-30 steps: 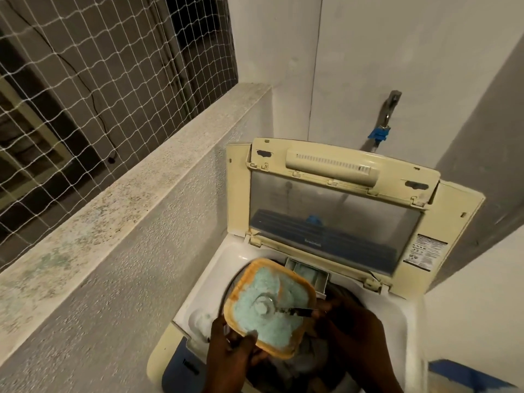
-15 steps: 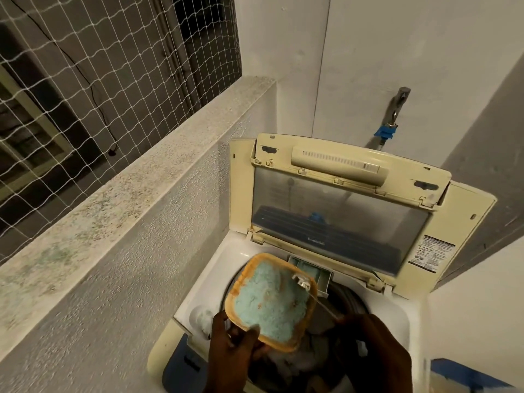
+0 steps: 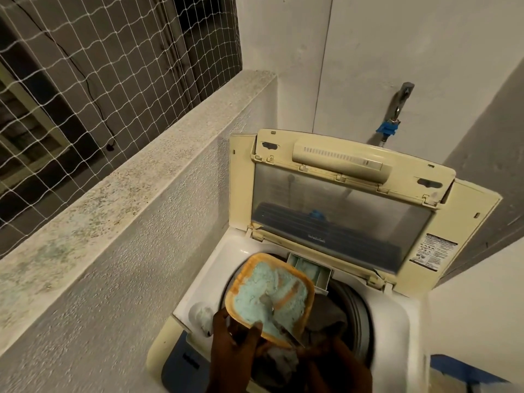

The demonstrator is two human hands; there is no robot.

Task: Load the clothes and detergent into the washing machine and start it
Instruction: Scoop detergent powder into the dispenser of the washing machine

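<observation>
Your left hand [image 3: 235, 344] is gripping the rounded-square orange tub [image 3: 270, 297] of grainy blue powder [image 3: 252, 293]; your right hand [image 3: 337, 364] is closed on a metal spoon [image 3: 280, 321] dipped in it. Both are hanging over the washer [image 3: 397, 321] drum, where crumpled clothes [image 3: 326, 316] are lying.

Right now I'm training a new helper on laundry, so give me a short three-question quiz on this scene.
1. True or false: the washing machine lid is shut.
2. Which hand holds the orange tub of blue-green detergent powder? A) left hand B) right hand
3. What lies in the small dispenser drawer behind the tub?

Key: 1. False, it stands open. 2. A; the right hand holds a spoon in the powder. 3. Blue-green powder.
</observation>
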